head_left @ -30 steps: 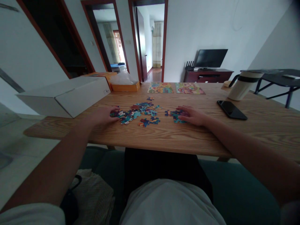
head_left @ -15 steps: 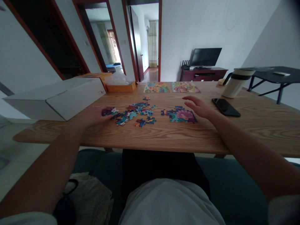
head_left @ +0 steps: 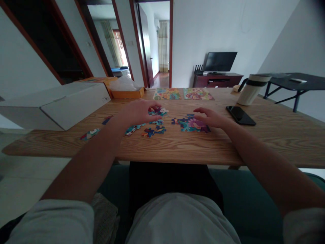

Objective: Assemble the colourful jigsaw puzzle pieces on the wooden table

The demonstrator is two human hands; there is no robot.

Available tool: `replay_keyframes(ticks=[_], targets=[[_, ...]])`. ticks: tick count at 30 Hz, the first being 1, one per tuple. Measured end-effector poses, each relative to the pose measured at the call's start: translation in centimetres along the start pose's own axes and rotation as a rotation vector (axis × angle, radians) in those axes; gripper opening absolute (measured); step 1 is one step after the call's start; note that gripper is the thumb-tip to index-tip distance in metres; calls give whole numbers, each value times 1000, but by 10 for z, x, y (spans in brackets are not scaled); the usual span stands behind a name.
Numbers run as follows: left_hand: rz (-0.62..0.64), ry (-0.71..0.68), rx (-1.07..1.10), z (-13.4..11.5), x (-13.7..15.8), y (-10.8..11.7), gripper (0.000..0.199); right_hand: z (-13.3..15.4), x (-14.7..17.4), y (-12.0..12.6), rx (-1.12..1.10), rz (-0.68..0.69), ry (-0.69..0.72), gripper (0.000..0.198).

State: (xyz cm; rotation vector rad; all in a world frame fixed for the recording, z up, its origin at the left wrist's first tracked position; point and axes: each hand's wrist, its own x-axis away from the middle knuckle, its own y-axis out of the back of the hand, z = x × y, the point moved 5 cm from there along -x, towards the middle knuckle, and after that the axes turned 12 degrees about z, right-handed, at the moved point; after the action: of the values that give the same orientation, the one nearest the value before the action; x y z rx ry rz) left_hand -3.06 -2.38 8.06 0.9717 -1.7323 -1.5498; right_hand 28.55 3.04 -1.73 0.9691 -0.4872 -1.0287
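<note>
My left hand [head_left: 135, 111] is over the loose jigsaw pieces [head_left: 163, 112], its fingers curved and its thumb apart from them. Pieces show in the gap between thumb and fingers, and the hand covers part of the pile. At its right lies a partly joined jigsaw section [head_left: 191, 124] with a purple shape on teal and dark blue. My right hand [head_left: 210, 117] is at the upper right edge of that section, fingers spread and holding nothing. A few joined pieces [head_left: 153, 130] lie between the pile and the section. Other pieces [head_left: 90, 134] lie left of my left forearm.
A white box [head_left: 76, 105] and an orange tray [head_left: 128, 94] with clear plastic stand at the left. Two colourful picture sheets [head_left: 167, 94] lie at the back. A black phone [head_left: 240, 115] and a cream mug [head_left: 251, 91] are on the right of the wooden table [head_left: 177, 149].
My left hand has moved right from the left end of the pile to over its middle. Some pieces now lie apart on the left. My right hand has shifted slightly, closer to the joined section.
</note>
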Motion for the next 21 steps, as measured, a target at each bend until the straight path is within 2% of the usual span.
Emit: replay_keyframes(ticks=[3, 6, 7, 11, 15, 19, 21], targets=[[-12, -43, 8, 2, -4, -10, 54, 5, 3, -7, 9, 79, -4, 62], [33, -48, 47, 7, -5, -30, 53, 12, 8, -20, -38, 202, -31, 69], [58, -55, 49, 6, -6, -38, 53, 15, 9, -24, -54, 241, -10, 71], [121, -130, -28, -11, -12, -56, 48, 28, 13, -33, 83, 247, 112, 77], [152, -179, -115, -28, -27, -47, 44, 30, 11, -32, 89, 279, 119, 75], [65, -129, -135, -30, -37, -24, 44, 29, 9, -29, 83, 300, 122, 70], [16, -121, -101, -26, -38, -19, 45, 26, 9, -30, 66, 315, 123, 72]])
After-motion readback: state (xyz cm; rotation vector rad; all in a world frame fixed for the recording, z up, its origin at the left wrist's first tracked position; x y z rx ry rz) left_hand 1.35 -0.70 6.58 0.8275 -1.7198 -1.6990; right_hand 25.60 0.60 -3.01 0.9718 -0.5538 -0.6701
